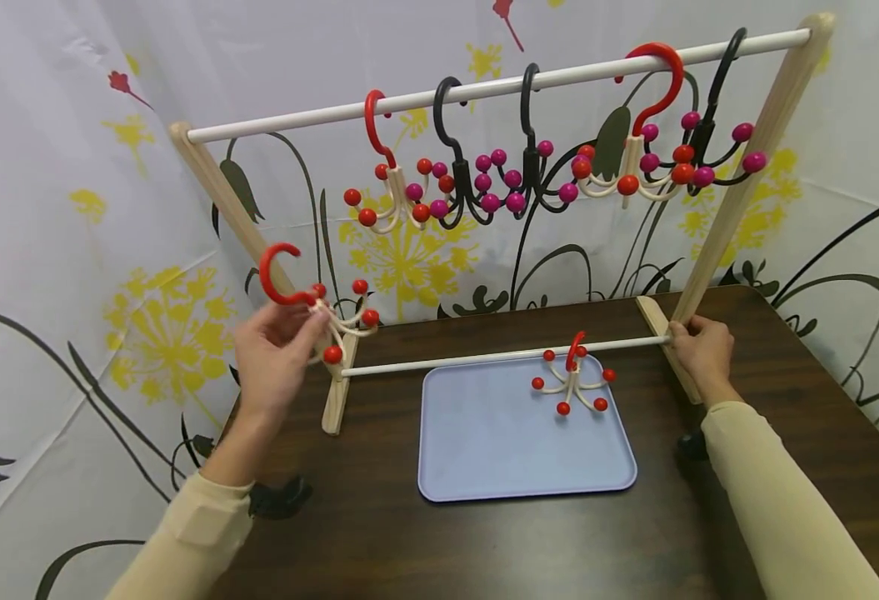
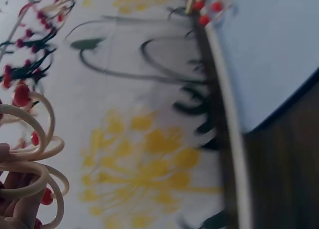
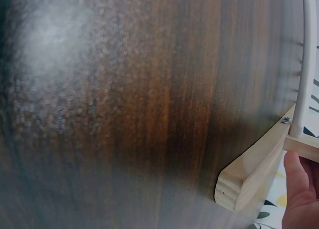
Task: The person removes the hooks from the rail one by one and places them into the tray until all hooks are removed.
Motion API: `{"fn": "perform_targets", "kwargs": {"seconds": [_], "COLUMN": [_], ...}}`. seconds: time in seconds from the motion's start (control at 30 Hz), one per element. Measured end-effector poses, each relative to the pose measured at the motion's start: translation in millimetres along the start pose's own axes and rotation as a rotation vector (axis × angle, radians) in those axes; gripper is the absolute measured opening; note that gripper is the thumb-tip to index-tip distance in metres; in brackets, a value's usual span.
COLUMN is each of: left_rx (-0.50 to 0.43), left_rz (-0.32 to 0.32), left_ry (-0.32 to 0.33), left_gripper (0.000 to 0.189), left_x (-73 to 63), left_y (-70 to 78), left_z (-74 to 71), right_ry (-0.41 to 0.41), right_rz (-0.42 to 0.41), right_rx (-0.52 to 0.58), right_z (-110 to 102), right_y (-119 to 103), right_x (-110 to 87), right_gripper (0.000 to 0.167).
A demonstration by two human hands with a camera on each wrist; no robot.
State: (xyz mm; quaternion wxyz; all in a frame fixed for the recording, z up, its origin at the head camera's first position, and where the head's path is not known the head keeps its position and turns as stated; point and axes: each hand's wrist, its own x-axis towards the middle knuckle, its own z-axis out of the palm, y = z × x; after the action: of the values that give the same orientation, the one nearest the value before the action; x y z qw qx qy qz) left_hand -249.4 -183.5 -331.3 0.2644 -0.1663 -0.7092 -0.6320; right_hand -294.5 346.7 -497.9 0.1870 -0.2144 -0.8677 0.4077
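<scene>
My left hand [image 1: 272, 354] pinches a cream octopus-style hanger [image 1: 345, 321] by its neck, below the red hook. The hanger is tilted, its red-tipped arms spreading to the right, in front of the rack's left post. In the left wrist view, the curled arms of this hanger [image 2: 37, 149] show beside my fingers. My right hand [image 1: 701, 350] grips the rack's right wooden post [image 1: 739, 192] near its foot; the thumb shows against the wood in the right wrist view. Another cream hanger with a red hook [image 1: 572, 383] rests on the blue-grey tray [image 1: 514, 450].
Several hangers hang from the rack's white top rail [image 1: 274, 122], some black with magenta balls, others cream with red balls. A white lower bar [image 1: 402, 367] runs behind the tray, between the wooden feet. Behind the dark table [image 1: 379, 542] is a flowered curtain [image 1: 57, 250].
</scene>
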Motion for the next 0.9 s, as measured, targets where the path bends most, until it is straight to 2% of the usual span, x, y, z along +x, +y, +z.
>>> {"fn": "perform_targets", "kwargs": {"seconds": [0.1,0.23,0.3,0.4,0.5,0.57,0.7,0.83,0.9], "left_rx": [0.023,-0.03,-0.048,-0.047,-0.043,-0.039,-0.021,0.022,0.038], "left_rz": [-0.071,-0.124,-0.146,-0.178,-0.202,-0.194,-0.122,-0.066,-0.079], "left_ry": [-0.055,-0.175,-0.259,-0.382,-0.485,-0.538,-0.619,-0.657,-0.654], "left_gripper": [0.022,0.021,0.02,0.019,0.018,0.018,0.018,0.018,0.018], "left_x": [-39.5,-85.3,-102.8,-123.8,-140.0,-149.8,-164.4,-170.6,-171.9], "left_y": [-26.1,-52.8,-57.4,-56.8,-53.7,-51.3,-50.7,-57.2,-62.2], "left_z": [19.1,56.2,77.6,109.7,139.8,157.0,186.6,210.2,219.3], "right_ry": [0.009,0.004,-0.004,-0.013,-0.012,-0.009,-0.009,-0.007,-0.008], "right_rz": [0.006,0.019,0.023,0.023,0.026,0.025,0.016,0.006,0.009], "right_rx": [-0.003,0.001,0.006,0.009,0.009,0.008,0.013,0.025,0.025], "right_z": [0.3,-0.1,0.3,1.1,0.6,0.4,0.0,-0.6,-0.2], "right_y": [-0.1,-0.4,-0.8,-1.7,-2.7,-3.3,-3.8,-4.1,-4.1], "right_x": [-0.6,-1.4,-1.6,-1.8,-2.0,-2.3,-3.0,-3.9,-3.8], "right_gripper": [0.037,0.039,0.039,0.04,0.04,0.039,0.04,0.039,0.039]}}
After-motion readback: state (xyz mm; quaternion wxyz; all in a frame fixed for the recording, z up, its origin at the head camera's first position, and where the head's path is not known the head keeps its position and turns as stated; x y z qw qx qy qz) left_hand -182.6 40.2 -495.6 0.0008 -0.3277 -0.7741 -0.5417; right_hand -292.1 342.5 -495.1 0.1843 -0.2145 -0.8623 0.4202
